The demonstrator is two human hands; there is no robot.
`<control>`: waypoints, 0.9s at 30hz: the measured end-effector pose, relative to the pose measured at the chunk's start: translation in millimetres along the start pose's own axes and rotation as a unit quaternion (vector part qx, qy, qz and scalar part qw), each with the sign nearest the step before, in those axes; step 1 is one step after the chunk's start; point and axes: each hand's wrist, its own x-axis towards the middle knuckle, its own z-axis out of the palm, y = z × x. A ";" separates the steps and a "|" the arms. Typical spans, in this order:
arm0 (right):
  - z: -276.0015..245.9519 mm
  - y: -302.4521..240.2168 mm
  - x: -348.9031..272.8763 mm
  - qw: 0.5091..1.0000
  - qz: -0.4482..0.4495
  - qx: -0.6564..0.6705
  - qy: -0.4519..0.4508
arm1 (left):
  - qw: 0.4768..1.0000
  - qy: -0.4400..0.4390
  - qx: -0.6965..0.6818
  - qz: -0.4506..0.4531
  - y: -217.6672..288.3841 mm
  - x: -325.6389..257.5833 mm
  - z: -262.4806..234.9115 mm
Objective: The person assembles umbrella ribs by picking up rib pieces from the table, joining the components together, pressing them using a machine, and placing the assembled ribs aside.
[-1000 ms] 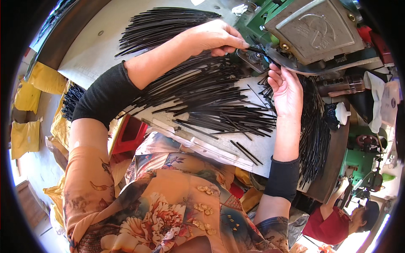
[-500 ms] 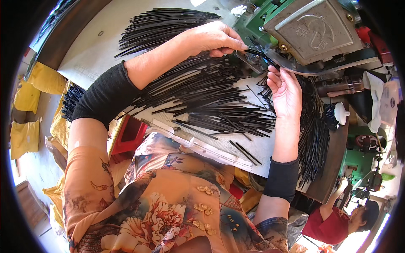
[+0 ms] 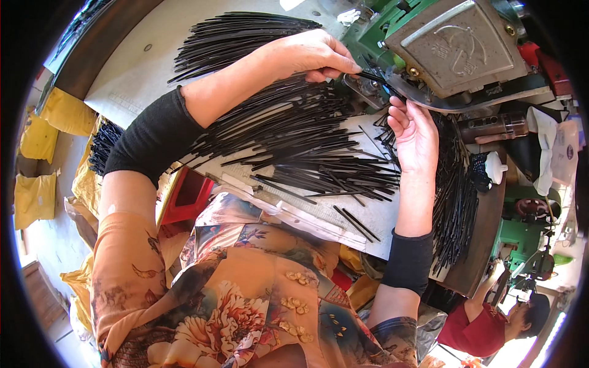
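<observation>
Indoors, black strips (image 3: 307,132) litter the pale worktable (image 3: 126,70).

Glossy strips (image 3: 233,42) (plastic, seemingly), dull metal machine cover (image 3: 454,52), matt cloth sleeves (image 3: 150,141).

Toward the upper right, the left hand (image 3: 325,56) pinches a black strip (image 3: 373,76) by a green machine (image 3: 370,38), the right hand (image 3: 417,135) just below, loose strips (image 3: 288,126) heaped mid-frame on the desk (image 3: 138,70).

Left hand (image 3: 322,54) palm-down, right hand (image 3: 418,136) palm-up
</observation>
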 end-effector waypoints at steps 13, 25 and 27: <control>0.8 -0.8 0.0 1.000 0.012 0.019 0.018 | 0.996 -0.020 -0.076 -0.031 4.4 -1.3 0.1; -1.3 -3.4 2.2 1.000 0.015 0.013 0.018 | 0.993 -0.030 -0.101 -0.048 3.1 3.9 -0.7; -0.4 -3.1 2.9 0.999 0.017 0.020 0.024 | 0.991 -0.038 -0.113 -0.053 4.3 4.6 -1.7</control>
